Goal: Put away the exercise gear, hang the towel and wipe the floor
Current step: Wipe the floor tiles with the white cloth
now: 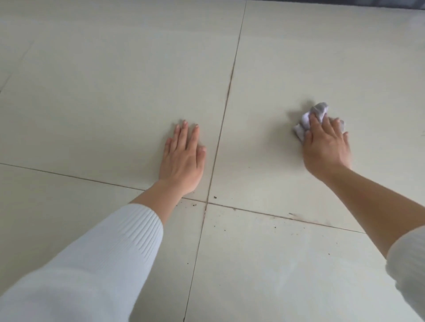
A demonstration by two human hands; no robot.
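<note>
A crumpled grey and white cloth (316,112) lies on the pale tiled floor (115,92) at the right. My right hand (325,147) lies on top of the cloth and presses it onto the tile with straight, spread fingers. My left hand (184,156) rests flat on the floor with its fingers straight, just left of a tile joint. White sleeves cover both arms, the right one pushed up past the forearm.
Dark grout lines cross at a joint (207,202) just below my left hand. Small dark specks of dirt (215,197) lie around that joint and along the line to the right. A dark edge (409,1) shows at the top right corner.
</note>
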